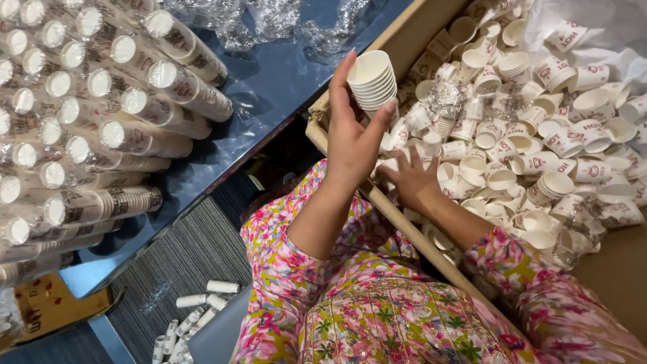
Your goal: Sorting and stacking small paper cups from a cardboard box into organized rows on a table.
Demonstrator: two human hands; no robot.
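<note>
**Inspector:** Report the hands.

**Operator:** From my remote seat, I see the left hand [350, 138] raised over the edge of the box [404, 37], fingers curled around a short stack [372, 79] of nested white paper cups. Thumb on one side, fingertips on the other; the stack is held mouth up, tilted slightly.

**Inspector:** And the other?

**Operator:** The right hand [412, 178] is down inside the box, fingers spread and lying on the loose cups [532, 135]. I cannot tell whether it has one pinched; the fingertips are buried among them.

**Inspector:** Contents of the box?

**Operator:** A jumbled heap of small white cups with red print, some singly, some nested in a few. Bits of clear wrap [445, 98] lie among them.

**Inspector:** Surroundings?

**Operator:** To the left, a blue table [283, 74] carries long cup sleeves [101, 114] lying in rows, mouths toward me. Crumpled clear plastic [269, 20] sits at the table's far end. On the grey floor below, small white rolls [195, 313] lie scattered. Both arms wear floral pink sleeves [296, 276].
</note>
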